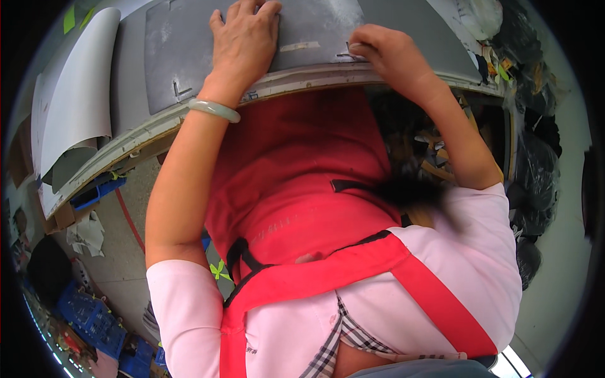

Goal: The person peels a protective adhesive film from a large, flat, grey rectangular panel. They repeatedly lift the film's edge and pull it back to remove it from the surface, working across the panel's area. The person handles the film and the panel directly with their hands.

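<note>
A flat grey sheet [179, 41] with whitish smudges lies on the worktable, along its near edge. My left hand [246, 38] rests palm down on this sheet, fingers apart and slightly bent, holding nothing. To its right, my right hand [394, 57] is closed at the sheet's near right part, thumb and fingers pressed together. What they pinch, if anything, is too small to make out. Beside those fingertips is a dark corner mark [344, 55]. A similar L-shaped mark [183, 91] is at the sheet's near left, and a pale strip [300, 46] lies between my hands.
A curled white sheet [85, 82] stands at the table's left end. The table's worn white edge [328, 75] runs in front of me. Scraps [438, 154] fill the space under the table. Black bags [535, 170] stand at right, blue crates [91, 321] at lower left.
</note>
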The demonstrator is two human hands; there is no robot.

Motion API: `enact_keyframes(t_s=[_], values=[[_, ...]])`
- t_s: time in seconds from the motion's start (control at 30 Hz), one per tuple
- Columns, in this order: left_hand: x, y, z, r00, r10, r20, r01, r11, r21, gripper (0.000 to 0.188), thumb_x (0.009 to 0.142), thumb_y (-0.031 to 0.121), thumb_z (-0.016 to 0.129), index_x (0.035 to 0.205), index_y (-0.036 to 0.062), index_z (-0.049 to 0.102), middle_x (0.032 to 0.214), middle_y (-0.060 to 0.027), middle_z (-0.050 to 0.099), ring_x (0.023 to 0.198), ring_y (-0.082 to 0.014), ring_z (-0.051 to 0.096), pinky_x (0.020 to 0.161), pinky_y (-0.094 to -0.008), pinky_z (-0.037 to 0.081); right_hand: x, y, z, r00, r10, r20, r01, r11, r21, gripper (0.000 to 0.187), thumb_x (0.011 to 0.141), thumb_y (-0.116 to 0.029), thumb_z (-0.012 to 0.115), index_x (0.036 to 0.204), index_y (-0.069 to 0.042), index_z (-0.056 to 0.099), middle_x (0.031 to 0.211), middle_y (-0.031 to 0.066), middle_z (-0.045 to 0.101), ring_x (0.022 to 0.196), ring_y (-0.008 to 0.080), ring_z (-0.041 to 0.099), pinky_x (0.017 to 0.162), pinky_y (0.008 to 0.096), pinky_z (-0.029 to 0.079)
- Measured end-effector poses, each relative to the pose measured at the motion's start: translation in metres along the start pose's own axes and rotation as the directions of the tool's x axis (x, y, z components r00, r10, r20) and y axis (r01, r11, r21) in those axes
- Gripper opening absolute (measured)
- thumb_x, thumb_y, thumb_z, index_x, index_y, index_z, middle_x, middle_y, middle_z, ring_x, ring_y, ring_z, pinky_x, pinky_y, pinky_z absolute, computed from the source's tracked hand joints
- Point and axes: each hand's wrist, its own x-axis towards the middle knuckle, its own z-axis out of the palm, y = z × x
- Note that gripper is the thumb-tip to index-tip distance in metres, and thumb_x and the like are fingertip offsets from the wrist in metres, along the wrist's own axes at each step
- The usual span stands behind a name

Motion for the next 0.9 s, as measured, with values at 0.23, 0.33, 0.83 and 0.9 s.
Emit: enact_keyframes(t_s=[0.23, 0.33, 0.83, 0.9], values=[[0.0, 0.001, 0.002, 1.0, -0.002, 0.0, 0.002, 1.0, -0.01, 0.021, 0.1, 0.02, 0.056, 0.114, 0.0087, 0.066, 0.121, -0.0127, 0.062, 0.119, -0.0325, 0.056, 0.109, -0.0569, 0.036, 0.001, -0.004, 0.005, 0.949, 0.312, -0.036, -0.291, 0.918, 0.271, 0.018, 0.092, -0.019, 0.065, 0.098, -0.002, 0.068, 0.077, 0.0125, 0.068, 0.071, 0.0271, 0.067, 0.069, 0.0378, 0.053], [0.0, 0.0, 0.002, 1.0, 0.0, -0.007, 0.0, 1.0, -0.005, 0.021, 0.1, 0.02, 0.056, 0.114, 0.0084, 0.066, 0.12, -0.0129, 0.062, 0.119, -0.0328, 0.056, 0.109, -0.0568, 0.036, 0.007, -0.002, 0.003, 0.926, 0.363, 0.099, -0.376, 0.88, 0.288, 0.016, 0.095, -0.018, 0.065, 0.101, -0.003, 0.067, 0.073, 0.0038, 0.062, 0.066, 0.0132, 0.061, 0.063, 0.0293, 0.051], [-0.002, -0.005, 0.003, 1.0, -0.02, 0.021, 0.02, 1.0, 0.012, 0.023, 0.099, 0.018, 0.059, 0.121, 0.0161, 0.066, 0.129, -0.0084, 0.062, 0.126, -0.0303, 0.055, 0.113, -0.0589, 0.033, 0.091, 0.037, -0.008, 0.911, 0.409, 0.054, -0.338, 0.667, 0.664, 0.03, 0.094, -0.03, 0.074, 0.106, -0.003, 0.073, 0.081, 0.0031, 0.069, 0.067, 0.0087, 0.063, 0.063, 0.0245, 0.053], [-0.001, -0.005, 0.0, 0.999, -0.032, 0.031, 0.031, 0.999, 0.019, 0.023, 0.099, 0.018, 0.059, 0.121, 0.0153, 0.066, 0.13, -0.0087, 0.061, 0.127, -0.0302, 0.055, 0.113, -0.0589, 0.033, 0.112, 0.041, 0.001, 0.893, 0.448, 0.029, -0.332, 0.616, 0.714, 0.028, 0.094, -0.027, 0.074, 0.103, -0.001, 0.072, 0.078, 0.0036, 0.068, 0.063, 0.0091, 0.061, 0.061, 0.0247, 0.052]])
